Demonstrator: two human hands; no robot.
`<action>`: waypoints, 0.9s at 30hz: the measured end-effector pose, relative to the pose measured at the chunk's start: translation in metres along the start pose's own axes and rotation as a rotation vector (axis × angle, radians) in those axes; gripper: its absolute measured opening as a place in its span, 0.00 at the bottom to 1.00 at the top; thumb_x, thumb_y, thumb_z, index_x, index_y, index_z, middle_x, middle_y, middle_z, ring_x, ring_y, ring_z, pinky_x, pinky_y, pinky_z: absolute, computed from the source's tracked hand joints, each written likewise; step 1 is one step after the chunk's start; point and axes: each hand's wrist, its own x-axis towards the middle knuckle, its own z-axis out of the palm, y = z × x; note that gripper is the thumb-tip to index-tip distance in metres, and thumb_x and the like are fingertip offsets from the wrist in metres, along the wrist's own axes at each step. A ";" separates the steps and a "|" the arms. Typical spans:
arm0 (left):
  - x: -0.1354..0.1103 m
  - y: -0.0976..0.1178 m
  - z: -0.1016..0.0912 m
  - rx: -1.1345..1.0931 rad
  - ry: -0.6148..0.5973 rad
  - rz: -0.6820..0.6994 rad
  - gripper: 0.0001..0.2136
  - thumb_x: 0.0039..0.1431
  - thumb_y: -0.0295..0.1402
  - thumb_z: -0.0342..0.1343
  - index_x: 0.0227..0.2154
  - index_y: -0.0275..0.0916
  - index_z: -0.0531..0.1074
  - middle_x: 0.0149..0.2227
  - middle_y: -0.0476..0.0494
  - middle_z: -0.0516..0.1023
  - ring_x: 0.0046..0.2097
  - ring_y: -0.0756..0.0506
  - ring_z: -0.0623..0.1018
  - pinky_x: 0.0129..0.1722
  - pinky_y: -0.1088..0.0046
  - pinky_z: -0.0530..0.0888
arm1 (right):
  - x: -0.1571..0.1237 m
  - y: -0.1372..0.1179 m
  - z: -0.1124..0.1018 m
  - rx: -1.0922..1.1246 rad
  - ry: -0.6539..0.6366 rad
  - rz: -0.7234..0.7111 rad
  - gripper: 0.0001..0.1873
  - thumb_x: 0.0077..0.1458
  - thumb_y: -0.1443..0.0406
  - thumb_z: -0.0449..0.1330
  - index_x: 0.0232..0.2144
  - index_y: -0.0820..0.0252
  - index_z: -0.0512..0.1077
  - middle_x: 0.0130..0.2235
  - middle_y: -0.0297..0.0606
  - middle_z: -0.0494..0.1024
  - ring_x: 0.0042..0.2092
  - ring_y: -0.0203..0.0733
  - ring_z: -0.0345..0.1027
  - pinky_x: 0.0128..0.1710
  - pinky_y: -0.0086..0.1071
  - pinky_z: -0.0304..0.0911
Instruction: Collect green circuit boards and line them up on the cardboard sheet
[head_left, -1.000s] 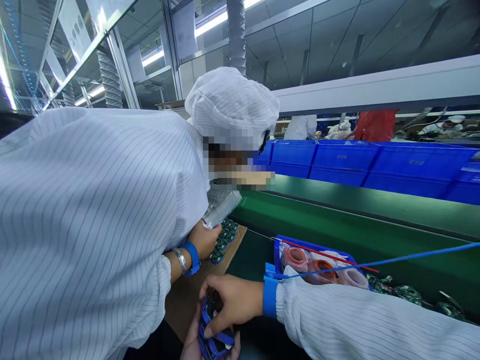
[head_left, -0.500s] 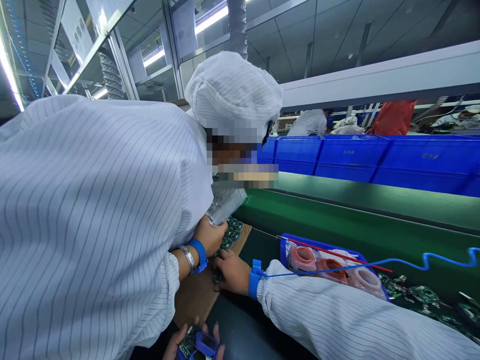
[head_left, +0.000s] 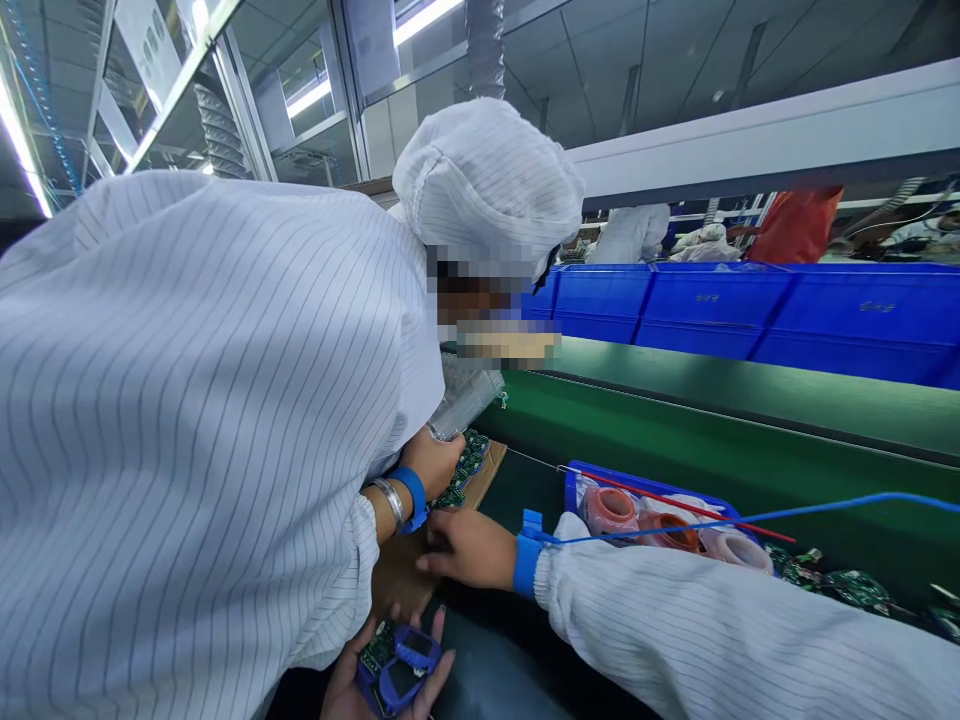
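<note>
My left hand (head_left: 352, 690) is at the bottom edge, palm up, and cradles a blue holder (head_left: 401, 675) with a green circuit board (head_left: 377, 648) next to it. My right hand (head_left: 469, 545), with a blue wrist strap (head_left: 527, 560), reaches left over a brown cardboard sheet (head_left: 397, 585). Its fingers lie stretched out, and the tips are partly behind a co-worker's sleeve. More green circuit boards (head_left: 469, 455) lie on the cardboard just beyond it. The co-worker's hand (head_left: 435, 462) holds a clear plastic piece (head_left: 469, 400) right above my right hand.
A co-worker in a white striped coat (head_left: 187, 430) fills the left half. A blue tray (head_left: 574, 482) with tape rolls (head_left: 609, 508) sits on the green conveyor (head_left: 712, 440). A blue coiled cord (head_left: 750, 517) runs right. Blue bins (head_left: 750, 300) line the far side.
My right hand left the blue holder and moved up and left onto the cardboard beside the co-worker's hand. My left hand stayed low with the holder, now more in view.
</note>
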 end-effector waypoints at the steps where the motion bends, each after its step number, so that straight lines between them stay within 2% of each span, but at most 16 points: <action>1: 0.001 0.000 0.004 0.011 0.008 0.030 0.18 0.64 0.31 0.44 0.29 0.30 0.78 0.37 0.31 0.80 0.47 0.30 0.76 0.45 0.46 0.73 | -0.005 -0.005 -0.004 0.048 -0.049 -0.068 0.15 0.57 0.64 0.67 0.43 0.68 0.70 0.39 0.40 0.74 0.40 0.41 0.69 0.37 0.26 0.65; 3: 0.002 -0.003 0.012 0.065 0.013 0.076 0.17 0.64 0.31 0.43 0.30 0.33 0.77 0.34 0.34 0.81 0.41 0.33 0.79 0.39 0.50 0.76 | -0.014 -0.013 -0.010 0.138 -0.180 -0.210 0.22 0.49 0.67 0.72 0.45 0.65 0.71 0.39 0.34 0.75 0.39 0.36 0.70 0.37 0.19 0.63; 6: -0.001 -0.011 0.024 0.122 0.075 0.103 0.16 0.64 0.27 0.42 0.32 0.34 0.76 0.28 0.36 0.81 0.32 0.37 0.81 0.27 0.61 0.75 | -0.020 -0.018 -0.009 0.210 -0.325 -0.299 0.34 0.41 0.75 0.73 0.52 0.68 0.68 0.43 0.38 0.74 0.40 0.38 0.69 0.39 0.20 0.62; 7: -0.003 -0.013 0.028 0.125 0.090 0.114 0.16 0.64 0.27 0.41 0.33 0.34 0.76 0.28 0.36 0.81 0.31 0.36 0.81 0.27 0.61 0.75 | -0.020 -0.018 -0.008 0.221 -0.346 -0.292 0.35 0.41 0.76 0.73 0.52 0.70 0.67 0.43 0.41 0.74 0.40 0.40 0.69 0.38 0.21 0.62; 9: -0.005 -0.016 0.033 0.106 0.094 0.151 0.16 0.64 0.29 0.40 0.36 0.32 0.75 0.29 0.34 0.81 0.33 0.35 0.81 0.33 0.53 0.76 | -0.019 -0.015 -0.006 0.235 -0.346 -0.262 0.32 0.43 0.76 0.72 0.51 0.71 0.68 0.43 0.42 0.74 0.40 0.40 0.69 0.37 0.22 0.62; 11: -0.006 -0.015 0.034 0.092 0.090 0.140 0.17 0.64 0.31 0.40 0.37 0.31 0.75 0.31 0.33 0.81 0.36 0.34 0.80 0.40 0.47 0.74 | -0.017 -0.011 -0.004 0.250 -0.316 -0.255 0.23 0.50 0.74 0.69 0.49 0.69 0.71 0.43 0.41 0.74 0.41 0.40 0.69 0.39 0.22 0.62; 13: -0.004 -0.011 0.029 0.091 0.083 0.065 0.19 0.65 0.34 0.40 0.38 0.28 0.74 0.33 0.30 0.81 0.39 0.33 0.80 0.42 0.49 0.74 | -0.015 -0.006 0.000 0.258 -0.263 -0.240 0.14 0.57 0.73 0.64 0.46 0.66 0.72 0.44 0.39 0.74 0.44 0.40 0.68 0.43 0.22 0.61; 15: 0.000 -0.006 0.019 0.096 0.020 -0.047 0.20 0.65 0.35 0.39 0.38 0.24 0.74 0.38 0.27 0.80 0.42 0.35 0.79 0.39 0.58 0.76 | -0.012 0.000 0.005 0.258 -0.196 -0.179 0.11 0.61 0.75 0.58 0.45 0.65 0.72 0.41 0.37 0.75 0.42 0.39 0.69 0.42 0.24 0.62; 17: 0.004 -0.002 0.008 0.087 -0.110 -0.159 0.17 0.64 0.32 0.43 0.38 0.27 0.75 0.39 0.31 0.80 0.40 0.40 0.80 0.34 0.68 0.76 | -0.006 0.007 0.011 0.247 -0.110 -0.087 0.11 0.63 0.76 0.55 0.47 0.67 0.69 0.37 0.38 0.75 0.36 0.38 0.70 0.38 0.27 0.65; 20: 0.007 0.001 -0.008 0.108 -0.290 -0.252 0.06 0.58 0.29 0.55 0.29 0.37 0.76 0.28 0.45 0.80 0.29 0.50 0.78 0.25 0.80 0.71 | 0.010 0.015 0.016 0.211 0.038 -0.005 0.11 0.64 0.75 0.53 0.49 0.69 0.66 0.39 0.41 0.74 0.38 0.41 0.70 0.41 0.35 0.67; 22: 0.005 0.001 -0.013 0.210 -0.321 -0.177 0.05 0.56 0.31 0.58 0.25 0.40 0.75 0.23 0.49 0.75 0.26 0.50 0.75 0.24 0.78 0.70 | 0.022 0.018 0.015 0.176 0.111 -0.026 0.09 0.64 0.73 0.55 0.46 0.67 0.68 0.43 0.42 0.72 0.46 0.45 0.67 0.47 0.41 0.64; 23: 0.003 0.001 -0.012 0.268 -0.321 -0.112 0.05 0.57 0.33 0.58 0.26 0.41 0.74 0.24 0.48 0.75 0.28 0.48 0.75 0.26 0.75 0.72 | 0.028 0.019 0.014 0.158 0.133 -0.053 0.08 0.64 0.73 0.56 0.45 0.66 0.69 0.45 0.42 0.71 0.49 0.46 0.65 0.50 0.43 0.63; 25: 0.001 0.002 -0.002 0.343 -0.312 0.002 0.06 0.59 0.38 0.56 0.33 0.43 0.73 0.33 0.45 0.76 0.35 0.46 0.76 0.33 0.68 0.74 | 0.038 0.020 0.013 0.117 0.155 -0.115 0.08 0.63 0.74 0.58 0.44 0.66 0.70 0.48 0.41 0.70 0.52 0.46 0.63 0.53 0.44 0.60; 27: 0.008 0.006 0.020 0.356 -0.312 0.059 0.09 0.61 0.40 0.53 0.40 0.43 0.71 0.42 0.43 0.74 0.41 0.45 0.75 0.39 0.65 0.74 | 0.046 0.021 0.014 0.068 0.173 -0.160 0.09 0.61 0.74 0.59 0.45 0.65 0.70 0.49 0.42 0.69 0.53 0.47 0.61 0.55 0.46 0.58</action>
